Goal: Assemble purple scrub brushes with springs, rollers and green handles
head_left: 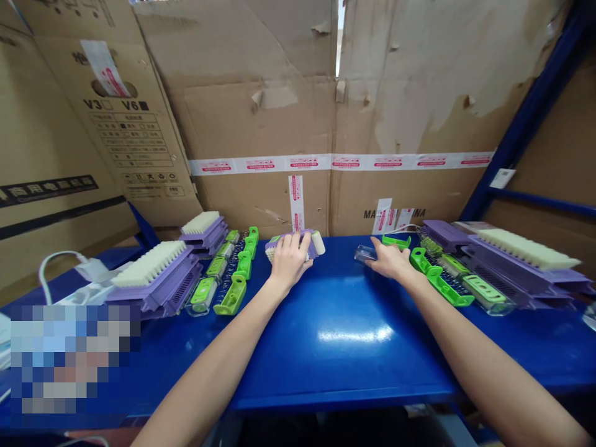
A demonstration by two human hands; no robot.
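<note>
Near the middle of the back edge, my left hand (289, 259) is closed over a purple part with cream bristles (318, 243), its fingers lying across the top. A pale strip of that part shows to the right of the fingers. My right hand (390, 259) is at the back right, thumb and index finger about a small clear plastic box (364, 254). Just behind this hand lies a green bracket (397, 240), partly covered by the fingers. A row of green brackets (437, 282) runs forward from beside the right wrist.
Purple brush blocks (161, 288) stand on the left, more purple blocks (526, 273) on the right. Green-topped clear boxes (203, 293), springs and green brackets (231, 297) form rows. A white charger (90, 268) with cable lies left. Cardboard (261, 124) walls the blue table (316, 366).
</note>
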